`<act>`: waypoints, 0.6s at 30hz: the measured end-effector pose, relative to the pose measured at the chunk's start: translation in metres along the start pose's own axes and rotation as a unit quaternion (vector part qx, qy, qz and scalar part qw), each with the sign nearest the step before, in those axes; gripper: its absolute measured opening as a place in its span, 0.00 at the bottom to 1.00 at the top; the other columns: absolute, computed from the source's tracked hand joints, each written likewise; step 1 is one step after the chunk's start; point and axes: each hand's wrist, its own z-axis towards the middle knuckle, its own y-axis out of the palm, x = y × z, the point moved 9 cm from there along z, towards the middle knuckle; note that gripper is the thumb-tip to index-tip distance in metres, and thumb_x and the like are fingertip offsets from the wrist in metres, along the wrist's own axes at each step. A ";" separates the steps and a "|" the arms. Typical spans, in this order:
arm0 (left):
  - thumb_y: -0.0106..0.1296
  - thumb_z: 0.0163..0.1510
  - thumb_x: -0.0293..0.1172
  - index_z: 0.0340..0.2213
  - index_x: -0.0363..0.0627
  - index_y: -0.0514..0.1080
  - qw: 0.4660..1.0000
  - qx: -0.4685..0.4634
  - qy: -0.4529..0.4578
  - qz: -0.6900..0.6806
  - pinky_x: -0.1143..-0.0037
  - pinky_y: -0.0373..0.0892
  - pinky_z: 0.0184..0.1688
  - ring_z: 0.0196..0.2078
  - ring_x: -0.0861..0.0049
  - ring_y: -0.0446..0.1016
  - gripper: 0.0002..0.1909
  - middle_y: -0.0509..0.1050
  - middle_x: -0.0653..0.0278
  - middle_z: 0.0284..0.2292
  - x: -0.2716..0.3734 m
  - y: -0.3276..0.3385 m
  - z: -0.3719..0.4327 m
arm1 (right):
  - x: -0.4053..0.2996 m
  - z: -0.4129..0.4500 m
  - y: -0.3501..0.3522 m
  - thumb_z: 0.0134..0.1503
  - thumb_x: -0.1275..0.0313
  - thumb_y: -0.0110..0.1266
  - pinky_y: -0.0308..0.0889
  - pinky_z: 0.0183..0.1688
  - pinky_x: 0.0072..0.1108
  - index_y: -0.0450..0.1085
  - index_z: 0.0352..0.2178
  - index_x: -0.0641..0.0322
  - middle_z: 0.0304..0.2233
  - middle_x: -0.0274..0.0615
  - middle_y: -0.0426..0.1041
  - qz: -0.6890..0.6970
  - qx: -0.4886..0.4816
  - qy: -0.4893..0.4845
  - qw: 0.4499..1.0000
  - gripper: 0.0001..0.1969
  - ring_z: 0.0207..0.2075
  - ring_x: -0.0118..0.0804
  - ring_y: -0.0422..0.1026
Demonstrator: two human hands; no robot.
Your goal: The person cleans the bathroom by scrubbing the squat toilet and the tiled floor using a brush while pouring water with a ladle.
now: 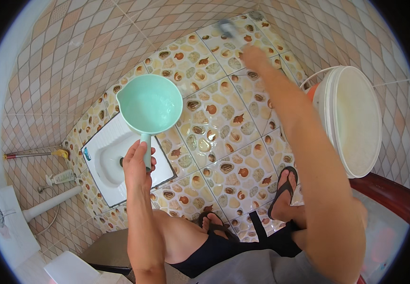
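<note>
My left hand (pixel 138 163) grips the handle of a mint-green plastic water dipper (pixel 149 103), which has some water in its bowl. The dipper hangs above the white ceramic squat toilet (pixel 109 165) and partly hides it. My right hand (pixel 255 58) is stretched out towards the far corner and closed on the handle of a brush-like tool (pixel 227 28). Motion blur hides the tool's exact kind; its dark head is close to the tiled floor (pixel 222 117) near the wall. The floor tiles look wet and shiny, with a shell and pebble pattern.
A large white plastic bucket (pixel 357 120) is at the right, beside my right arm. On the left are a spray bottle (pixel 63 177), a white pipe (pixel 53 204), a cistern (pixel 9 225) and a yellow-headed brush (pixel 60 153). My sandaled feet stand on the floor.
</note>
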 end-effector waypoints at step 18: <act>0.51 0.56 0.35 0.51 0.34 0.64 0.999 -0.021 -0.015 -0.034 0.82 0.60 0.17 0.17 0.81 0.67 0.24 0.73 0.61 0.27 0.001 0.003 -0.039 | 0.080 0.070 -0.061 0.54 0.65 0.48 0.72 0.42 0.30 0.75 0.36 0.64 0.38 0.50 0.76 -0.012 0.006 0.101 0.995 0.15 0.40 0.47 0.76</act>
